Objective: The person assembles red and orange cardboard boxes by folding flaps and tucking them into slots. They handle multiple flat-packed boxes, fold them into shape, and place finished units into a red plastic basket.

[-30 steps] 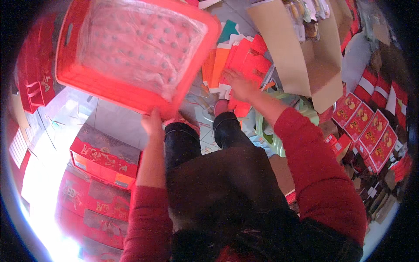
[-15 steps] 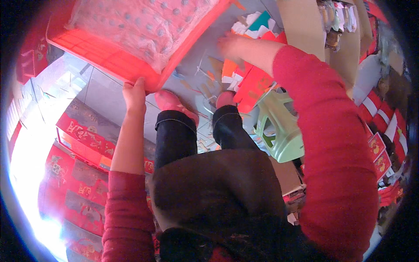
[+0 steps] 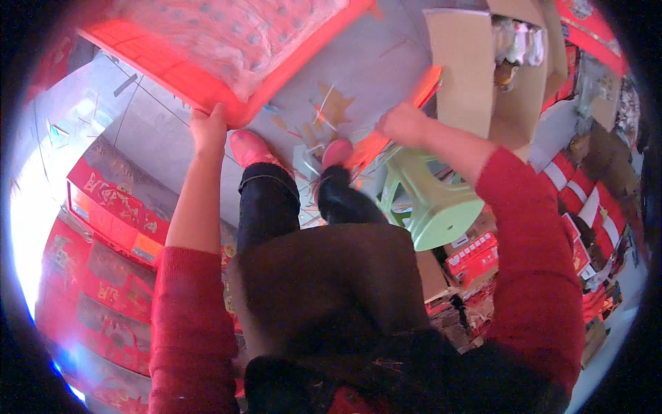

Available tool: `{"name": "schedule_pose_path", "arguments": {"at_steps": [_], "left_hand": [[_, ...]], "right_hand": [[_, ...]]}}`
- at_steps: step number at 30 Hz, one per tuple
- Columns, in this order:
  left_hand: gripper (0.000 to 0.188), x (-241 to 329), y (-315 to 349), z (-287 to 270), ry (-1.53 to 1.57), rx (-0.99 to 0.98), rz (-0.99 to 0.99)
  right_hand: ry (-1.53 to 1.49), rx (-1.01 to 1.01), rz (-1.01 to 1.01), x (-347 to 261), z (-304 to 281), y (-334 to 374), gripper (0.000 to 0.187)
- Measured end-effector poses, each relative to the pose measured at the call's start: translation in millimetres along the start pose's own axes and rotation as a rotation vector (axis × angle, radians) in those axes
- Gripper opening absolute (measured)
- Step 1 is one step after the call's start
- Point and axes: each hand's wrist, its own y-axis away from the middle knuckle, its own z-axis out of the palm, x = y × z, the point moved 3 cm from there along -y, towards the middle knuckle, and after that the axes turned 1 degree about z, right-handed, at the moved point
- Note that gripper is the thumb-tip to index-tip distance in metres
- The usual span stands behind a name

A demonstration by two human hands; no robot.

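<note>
Rests both feet on a grey tiled floor [image 3: 376,65], spread across the upper middle. At the left and lower left, a group of red boxes [image 3: 83,265] with gold marks, lying close together. At the upper left, a large red crate [image 3: 155,58], tilted, with one corner pointing down toward the left shoe and the far part cut by the picture edge. Inside it, a wrinkled clear film [image 3: 238,41] over rows of dim dots. At the upper right, an open carton [image 3: 458,69] with some small packs [image 3: 517,45] in it. Below the carton, a light green stool [image 3: 448,224], tipped on its side. Between the stool and the carton, an orange sheet [image 3: 370,150], blurred, seen almost from the edge.

With the left hand [image 3: 209,131], grips the near corner of the crate, fingers closed on its rim. With the right hand [image 3: 405,126], holds the orange sheet about its middle, fingers curled in tightly; cannot tell exactly how placed under it. Below the hands, two pink shoes [image 3: 252,150], somewhat apart. Near them, brown scraps [image 3: 334,107], scattered on the floor.
</note>
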Motion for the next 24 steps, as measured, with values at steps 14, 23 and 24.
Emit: {"name": "schedule_pose_path", "arguments": {"at_steps": [14, 23, 24], "left_hand": [[0.055, 2, 25, 18, -0.105, 0.072, -0.190], [0.044, -20, 45, 20, 0.126, 0.111, -0.214], [0.047, -18, 66, 31, 0.000, 0.108, -0.386]], "right_hand": [[-1.724, 1.682, 0.555, -37, -242, 172, 0.047], [-1.862, 1.567, 0.415, 52, -244, 126, 0.063], [-1.883, 1.552, 0.413, 61, -237, 131, 0.065]]}}
